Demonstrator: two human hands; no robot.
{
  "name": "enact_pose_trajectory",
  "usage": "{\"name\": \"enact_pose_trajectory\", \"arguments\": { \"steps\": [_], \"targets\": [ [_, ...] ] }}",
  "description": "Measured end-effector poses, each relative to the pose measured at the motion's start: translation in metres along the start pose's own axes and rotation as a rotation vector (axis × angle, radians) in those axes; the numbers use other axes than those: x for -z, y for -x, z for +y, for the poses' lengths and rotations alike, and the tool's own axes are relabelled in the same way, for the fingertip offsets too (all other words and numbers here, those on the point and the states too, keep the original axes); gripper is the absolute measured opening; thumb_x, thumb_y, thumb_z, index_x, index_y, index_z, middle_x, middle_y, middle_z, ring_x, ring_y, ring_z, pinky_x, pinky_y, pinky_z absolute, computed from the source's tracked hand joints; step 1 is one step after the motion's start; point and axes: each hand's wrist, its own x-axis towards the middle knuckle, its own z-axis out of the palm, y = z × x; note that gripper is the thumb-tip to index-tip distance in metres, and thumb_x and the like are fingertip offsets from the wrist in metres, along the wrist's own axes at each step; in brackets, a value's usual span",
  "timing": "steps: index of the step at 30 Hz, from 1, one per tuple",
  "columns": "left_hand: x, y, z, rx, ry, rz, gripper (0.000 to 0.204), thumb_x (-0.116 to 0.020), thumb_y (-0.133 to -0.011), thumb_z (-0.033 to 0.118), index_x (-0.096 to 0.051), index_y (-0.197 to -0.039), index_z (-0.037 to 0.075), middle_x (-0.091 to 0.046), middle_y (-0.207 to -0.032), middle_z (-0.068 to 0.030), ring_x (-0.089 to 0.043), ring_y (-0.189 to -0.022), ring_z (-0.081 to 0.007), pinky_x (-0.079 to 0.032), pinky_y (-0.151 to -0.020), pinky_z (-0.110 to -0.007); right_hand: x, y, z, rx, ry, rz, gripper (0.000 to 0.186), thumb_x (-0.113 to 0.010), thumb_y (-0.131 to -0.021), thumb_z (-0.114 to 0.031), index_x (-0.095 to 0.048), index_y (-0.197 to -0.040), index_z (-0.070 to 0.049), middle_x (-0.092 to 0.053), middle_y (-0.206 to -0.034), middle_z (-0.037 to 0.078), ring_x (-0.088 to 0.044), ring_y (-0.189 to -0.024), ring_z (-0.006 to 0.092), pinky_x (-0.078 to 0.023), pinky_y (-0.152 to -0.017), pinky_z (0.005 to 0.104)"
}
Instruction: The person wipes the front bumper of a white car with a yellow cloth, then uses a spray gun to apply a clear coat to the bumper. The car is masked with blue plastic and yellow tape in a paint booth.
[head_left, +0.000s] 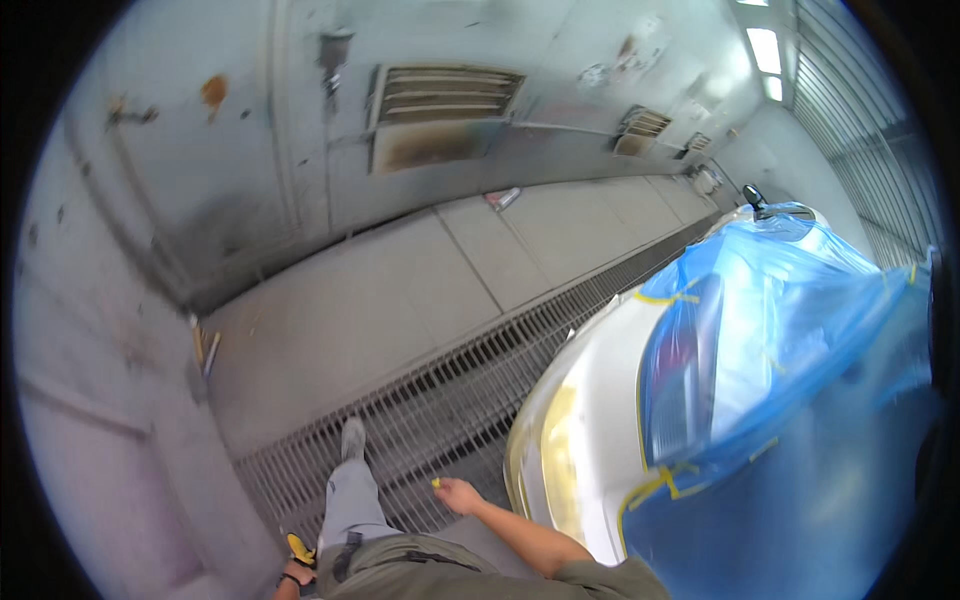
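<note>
At the lower left, beside my thigh, my left hand [298, 572] is closed round a yellow object [299, 547]. It looks like a roll of masking tape seen at a slant, though its kind is not fully clear. My right hand [460, 495] is in front of my body, above the floor grate, its fingers pinching a small yellow scrap [436, 483] in the colour of masking tape. Right of that hand, and apart from it, stands a car with a white and yellowish bumper [590, 440]. Blue plastic film [780, 300] covers much of the car, held by yellow tape [675, 482].
A slatted metal grate [430, 390] runs through the floor alongside the car. Beyond it lies grey floor [370, 300] up to a stained wall with a louvred vent [450, 95]. A small can-like item [505, 198] lies by the wall; sticks [208, 350] lean in the left corner.
</note>
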Motion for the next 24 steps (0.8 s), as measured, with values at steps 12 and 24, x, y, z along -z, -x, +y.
{"name": "enact_pose_trajectory", "arguments": {
  "steps": [12,24],
  "targets": [
    [0.765,-0.091,0.272,0.096,-0.239,0.331,0.073,-0.091,-0.072,0.047,-0.072,-0.131,0.007,-0.076,-0.128,-0.0149,-0.073,-0.118,-0.0315,-0.059,-0.1,-0.041,0.275,-0.19,-0.071,-0.233,-0.412,0.522,0.038,-0.068,-0.094,-0.037,-0.076,-0.119,-0.01,-0.078,-0.101,0.015,-0.074,-0.093,0.0354,-0.058,-0.083,0.0442],
    [1.003,-0.12,0.648,-0.061,-0.051,0.325,0.067,-0.089,-0.077,0.051,-0.075,-0.129,0.011,-0.076,-0.129,-0.0143,-0.072,-0.121,-0.0321,-0.056,-0.103,-0.042,0.658,-0.388,0.005,-0.316,-0.59,0.509,0.04,-0.068,-0.097,-0.04,-0.072,-0.121,-0.008,-0.077,-0.096,0.013,-0.075,-0.091,0.0242,-0.056,-0.082,0.0393]
  ]
}}
